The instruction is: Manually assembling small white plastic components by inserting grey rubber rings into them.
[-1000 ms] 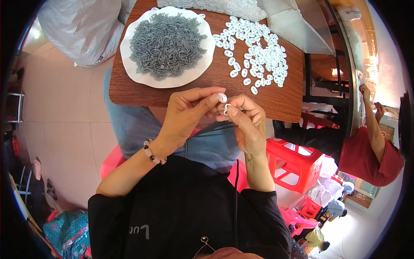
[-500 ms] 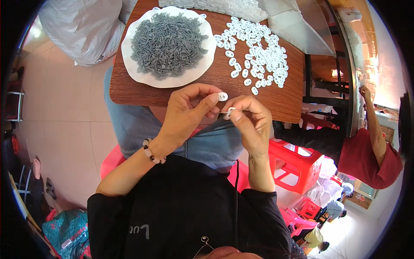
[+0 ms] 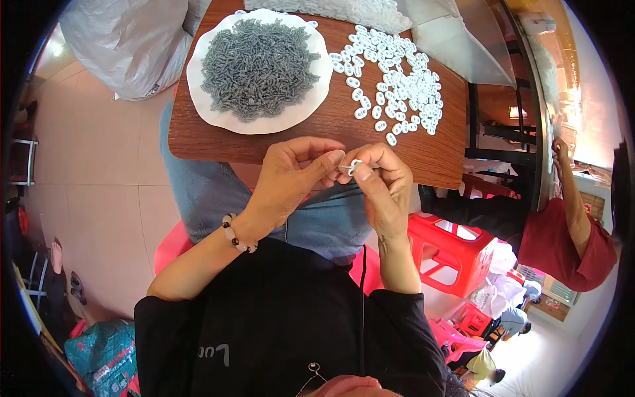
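My left hand (image 3: 288, 175), with a beaded bracelet (image 3: 231, 231) on its wrist, is closed in a pinch near the table's front edge. The white oval piece seen in its fingertips half a second ago is now mostly hidden there. Fingertips almost touching it, my right hand (image 3: 387, 188) pinches a small white looped clip (image 3: 355, 165) between thumb and forefinger. A thin shaft seems to run from the clip toward the left fingers. Beyond the hands, many white oval pieces with two dark slots (image 3: 410, 89) lie spread on the brown table (image 3: 430, 159).
A white wavy-edged plate (image 3: 198, 99) heaped with small grey springs (image 3: 258, 69) stands at the table's left. Clear plastic bags (image 3: 357, 10) lie at the back. A red stool (image 3: 450, 258) is to my right. A person in a dark red shirt (image 3: 562, 238) is farther right.
Both hands have come closer together. The white oval piece in my left fingertips has turned and slipped from view behind the fingers. The clip in my right hand has shifted slightly.
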Demonstrator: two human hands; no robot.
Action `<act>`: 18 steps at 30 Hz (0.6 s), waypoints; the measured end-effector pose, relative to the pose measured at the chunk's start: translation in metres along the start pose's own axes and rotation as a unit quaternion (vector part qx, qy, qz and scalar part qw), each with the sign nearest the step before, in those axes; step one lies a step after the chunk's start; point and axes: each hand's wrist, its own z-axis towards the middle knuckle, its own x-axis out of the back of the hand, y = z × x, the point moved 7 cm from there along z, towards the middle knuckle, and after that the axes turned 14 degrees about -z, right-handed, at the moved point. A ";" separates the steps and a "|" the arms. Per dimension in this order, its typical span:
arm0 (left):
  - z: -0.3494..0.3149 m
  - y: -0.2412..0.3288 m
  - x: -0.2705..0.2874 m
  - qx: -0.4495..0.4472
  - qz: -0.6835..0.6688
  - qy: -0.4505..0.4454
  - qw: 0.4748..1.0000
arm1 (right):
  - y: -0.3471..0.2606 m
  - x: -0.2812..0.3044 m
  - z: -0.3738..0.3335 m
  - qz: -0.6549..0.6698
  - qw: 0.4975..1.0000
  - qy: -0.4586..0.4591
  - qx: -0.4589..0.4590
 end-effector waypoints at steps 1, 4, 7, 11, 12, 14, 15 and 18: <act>0.000 0.000 0.000 0.000 0.000 0.000 1.000 | 0.001 0.000 0.000 -0.016 1.000 0.003 0.010; -0.002 0.000 0.000 0.030 -0.025 0.027 0.999 | 0.000 0.001 -0.002 -0.048 0.999 0.010 0.020; -0.003 0.003 -0.001 0.056 0.007 0.023 0.998 | -0.001 -0.001 -0.004 -0.045 0.998 0.013 0.044; -0.003 0.002 0.003 0.104 0.053 0.002 0.993 | -0.013 -0.006 -0.007 -0.034 0.995 0.028 0.089; -0.003 0.002 0.002 0.105 0.062 -0.014 0.992 | -0.013 -0.005 -0.007 -0.034 0.995 0.028 0.089; -0.004 0.003 -0.001 0.097 0.026 0.002 0.995 | -0.015 -0.006 -0.008 -0.152 0.981 0.013 0.119; -0.005 0.004 -0.001 0.088 -0.010 0.018 0.996 | -0.014 -0.007 -0.007 -0.152 0.981 0.013 0.119; -0.004 0.004 0.004 0.055 -0.021 0.033 0.998 | -0.016 -0.011 -0.006 -0.199 0.968 0.003 0.152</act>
